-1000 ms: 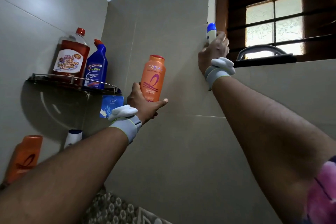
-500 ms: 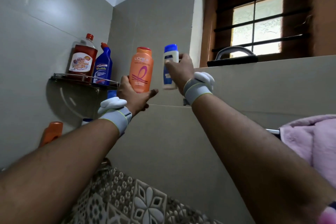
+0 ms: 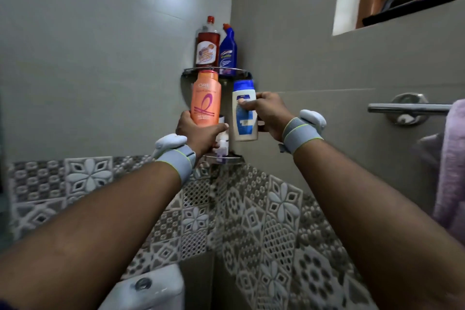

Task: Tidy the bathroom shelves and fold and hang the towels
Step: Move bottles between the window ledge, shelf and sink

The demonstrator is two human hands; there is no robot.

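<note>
**Two bottles brought to the corner shelves.** The left hand point(image 3: 201, 133) curls round the base of a tall orange plastic shampoo bottle point(image 3: 205, 98). The right hand point(image 3: 269, 114) clasps a white plastic bottle with a blue cap point(image 3: 244, 113) at mid-label, thumb across the front. Both bottles are upright and just apart. The chrome-rimmed lower corner shelf point(image 3: 224, 157) lies directly beneath both grips. Recommended: lower each bottle straight down with its base level. Release only once it is seated, because the low left grip likely leaves the orange bottle top-heavy.

Orange bottle point(image 3: 205, 98) is showing "ORE" on its upper label; white bottle point(image 3: 245, 118) print is reading only as blur.
</note>
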